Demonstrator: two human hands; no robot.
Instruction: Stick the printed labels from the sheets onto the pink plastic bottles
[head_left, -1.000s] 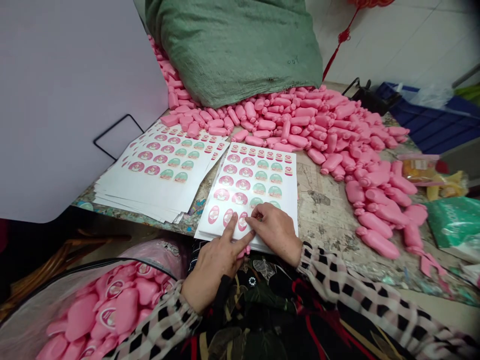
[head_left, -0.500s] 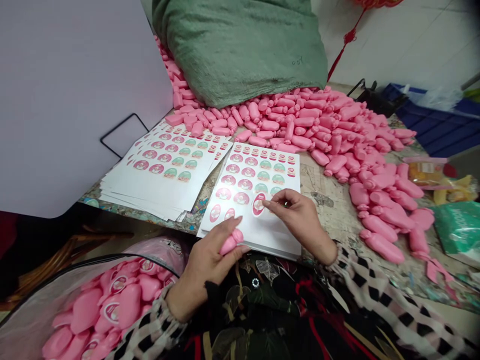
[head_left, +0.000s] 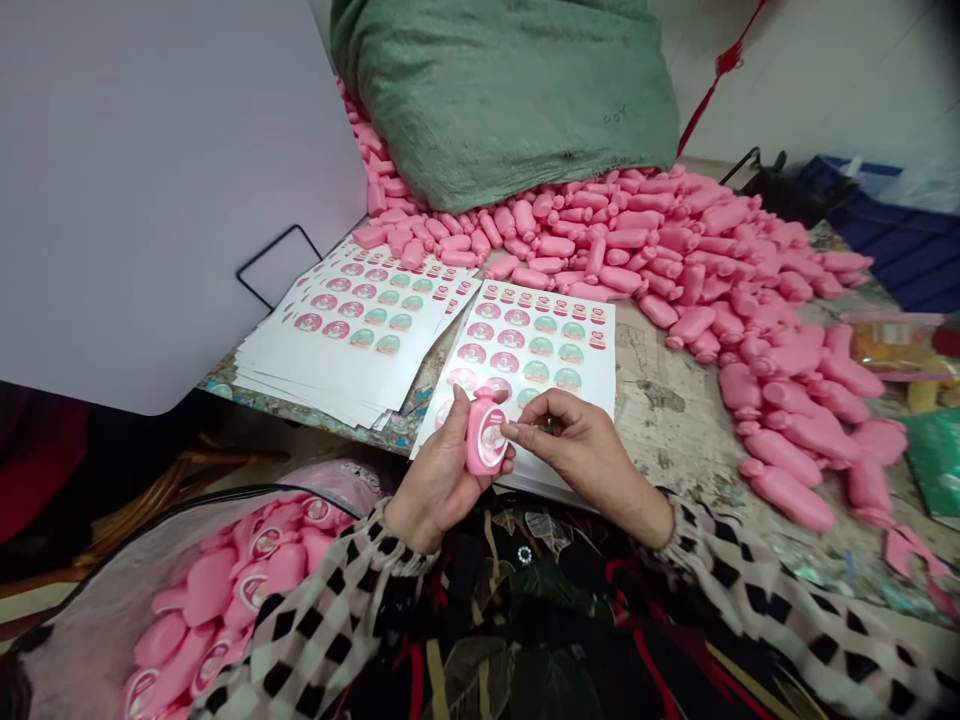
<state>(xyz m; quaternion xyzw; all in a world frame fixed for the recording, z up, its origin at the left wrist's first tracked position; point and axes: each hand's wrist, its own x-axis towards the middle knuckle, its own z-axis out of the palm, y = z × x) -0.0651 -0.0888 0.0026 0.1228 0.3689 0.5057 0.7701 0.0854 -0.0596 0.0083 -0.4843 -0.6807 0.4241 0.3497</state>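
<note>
Left hand (head_left: pixel 439 475): fingers wrapped around pink plastic bottle (head_left: pixel 486 432), held over label sheet (head_left: pixel 555 340). Right hand (head_left: pixel 577 450): thumb and forefinger pinched together beside it. Risk: a loose grip could drop the bottle onto the sheet. Beyond: pink bottle heap (head_left: pixel 675 240).

A worn, stained table (head_left: pixel 675 440) carries a stack of label sheets (head_left: pixel 352 345) at centre left, a second stack (head_left: pixel 540 340) at centre, and pink bottles (head_left: pixel 660 240) spread across the upper right, below a green sack (head_left: pixel 495 90).

Left hand (head_left: pixel 436 482) beside right hand (head_left: pixel 581 450)
</note>
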